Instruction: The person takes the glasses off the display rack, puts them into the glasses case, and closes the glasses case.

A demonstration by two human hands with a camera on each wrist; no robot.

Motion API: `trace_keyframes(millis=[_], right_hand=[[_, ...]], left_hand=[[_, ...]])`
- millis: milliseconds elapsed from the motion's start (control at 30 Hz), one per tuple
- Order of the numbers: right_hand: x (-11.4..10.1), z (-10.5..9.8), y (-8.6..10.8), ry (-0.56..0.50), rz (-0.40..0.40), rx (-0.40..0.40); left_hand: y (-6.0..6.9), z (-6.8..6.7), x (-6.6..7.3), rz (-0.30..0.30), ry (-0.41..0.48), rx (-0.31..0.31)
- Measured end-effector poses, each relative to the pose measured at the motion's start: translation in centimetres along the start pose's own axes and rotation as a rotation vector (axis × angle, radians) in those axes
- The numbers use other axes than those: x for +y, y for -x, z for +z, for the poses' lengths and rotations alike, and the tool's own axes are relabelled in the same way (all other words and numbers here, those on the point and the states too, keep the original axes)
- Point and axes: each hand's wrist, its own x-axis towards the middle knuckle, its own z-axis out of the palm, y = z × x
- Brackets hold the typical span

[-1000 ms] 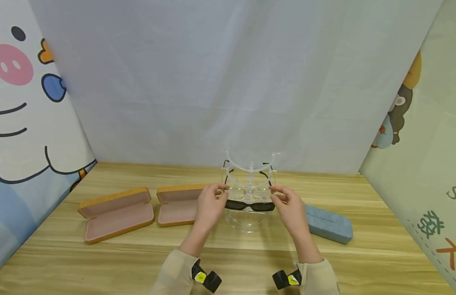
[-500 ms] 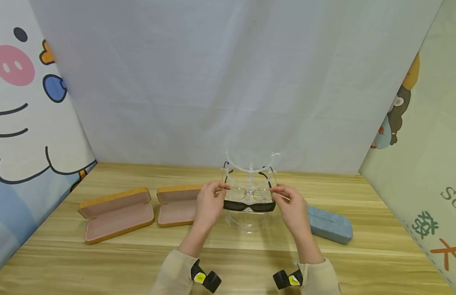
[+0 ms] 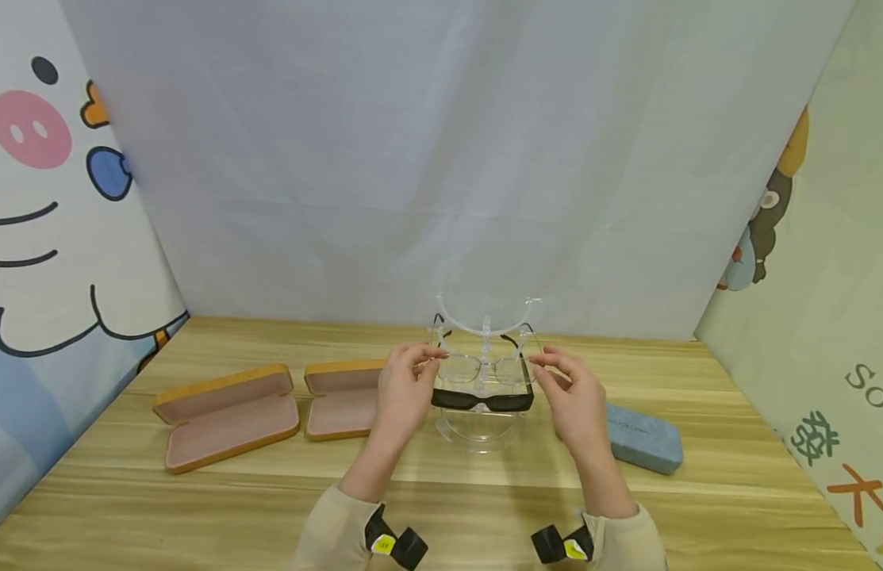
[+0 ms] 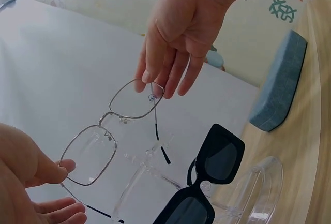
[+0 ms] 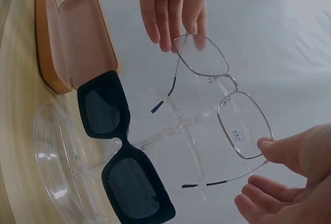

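Between both hands is a pair of thin metal-framed eyeglasses (image 3: 459,368) with clear lenses and dark temple tips. My left hand (image 3: 408,390) pinches the frame at its left outer corner with thumb and finger; my right hand (image 3: 575,396) pinches the opposite corner. In the right wrist view the eyeglasses (image 5: 244,125) have their temples unfolded, pointing toward the stand. Black sunglasses (image 3: 482,401) sit just below, on a clear acrylic display stand (image 3: 488,327). The sunglasses' thick frame and dark lenses show well in the left wrist view.
Two orange cases (image 3: 230,424) (image 3: 341,404) with pink lining lie open on the left of the wooden table (image 3: 255,515). A closed blue case (image 3: 644,438) lies to the right of the stand. A pale curtain (image 3: 341,159) hangs behind.
Both hands have drawn the eyeglasses slightly up and away from the stand. The right hand has shifted a little to the right. The sunglasses and cases stay put.
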Motion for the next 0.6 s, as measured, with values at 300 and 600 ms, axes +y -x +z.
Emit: trace_keyframes(millis=[300, 600], right_hand=[[-1.0, -0.8, 0.3, -0.056, -0.022, -0.009], [-2.2, -1.3, 0.8, -0.121, -0.004, 0.014]], left_hand=[[0.2, -0.7, 1.2, 0.025, 0.059, 0.015], [0.4, -1.2, 2.0, 0.055, 0.081, 0.026]])
